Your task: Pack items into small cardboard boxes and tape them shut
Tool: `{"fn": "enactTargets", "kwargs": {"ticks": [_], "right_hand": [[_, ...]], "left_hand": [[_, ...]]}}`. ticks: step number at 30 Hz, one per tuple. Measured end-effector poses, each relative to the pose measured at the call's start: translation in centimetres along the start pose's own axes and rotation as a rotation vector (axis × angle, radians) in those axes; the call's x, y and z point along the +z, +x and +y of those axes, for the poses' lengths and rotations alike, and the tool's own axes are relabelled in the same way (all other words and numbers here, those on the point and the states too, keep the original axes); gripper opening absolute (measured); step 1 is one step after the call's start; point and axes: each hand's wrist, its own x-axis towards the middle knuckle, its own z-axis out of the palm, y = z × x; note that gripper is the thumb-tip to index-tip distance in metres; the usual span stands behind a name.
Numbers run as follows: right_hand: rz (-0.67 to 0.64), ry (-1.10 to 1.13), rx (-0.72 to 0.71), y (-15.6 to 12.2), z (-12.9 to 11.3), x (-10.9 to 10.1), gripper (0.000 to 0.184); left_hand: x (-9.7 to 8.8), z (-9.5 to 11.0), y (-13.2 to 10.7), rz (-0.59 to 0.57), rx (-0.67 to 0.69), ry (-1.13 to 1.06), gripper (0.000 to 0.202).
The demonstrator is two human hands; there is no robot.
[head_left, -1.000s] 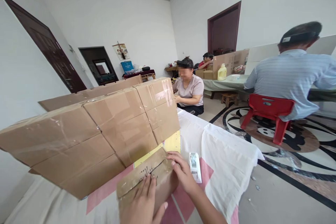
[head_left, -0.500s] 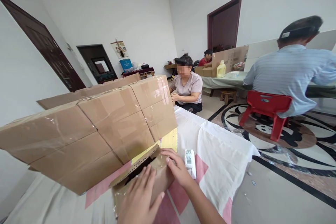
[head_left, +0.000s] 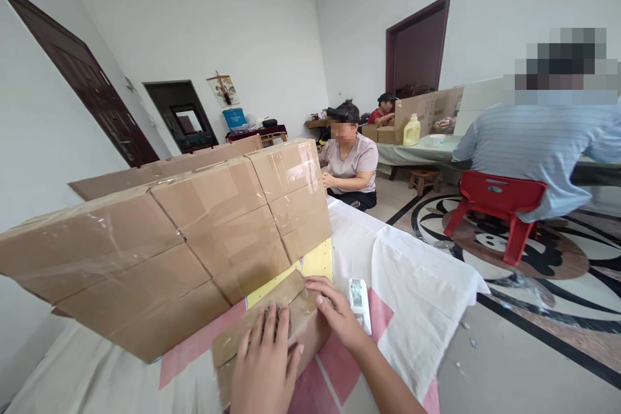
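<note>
A small cardboard box (head_left: 257, 323) lies on the cloth in front of me, its top flaps folded down. My left hand (head_left: 266, 356) rests flat across the top near the front edge, fingers stretched out and slightly apart. At the box's right end, my right hand (head_left: 337, 310) grips the corner, with its thumb on the near side and its fingers over the top edge. Just right of that hand is a white packet-like object (head_left: 359, 304) with a greenish label; I cannot make out its kind. The box's contents are hidden.
Taped cardboard boxes (head_left: 223, 220) stand stacked like a wall behind the small box. A white and pink cloth (head_left: 402, 272) covers the table. A co-worker (head_left: 352, 162) sits beyond; another person (head_left: 528, 142) sits on a red chair (head_left: 502, 191) at right.
The box's raised far flap has come down, covering the dark opening seen earlier. My hands remain on the box, and the whole view has shifted slightly.
</note>
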Motion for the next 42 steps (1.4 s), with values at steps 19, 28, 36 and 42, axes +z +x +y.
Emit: {"fn": "enactTargets", "kwargs": {"ticks": [19, 28, 36, 42], "right_hand": [[0.546, -0.151, -0.034, -1.8, -1.3, -7.9, 0.025], [0.498, -0.195, 0.201, -2.7, 4.0, -11.3, 0.02], [0.258, -0.373, 0.175, -2.2, 5.0, -10.7, 0.014], [0.082, -0.409, 0.171, -1.7, 5.8, -10.7, 0.025]], "left_hand": [[-2.0, 0.0, 0.6, -0.024, -0.031, -0.011, 0.053], [-4.4, 4.3, 0.9, 0.332, 0.253, -0.075, 0.046], [0.5, 11.1, 2.6, 0.134, 0.476, -0.27, 0.045], [4.3, 12.0, 4.0, -0.017, 0.22, -0.217, 0.055]]}}
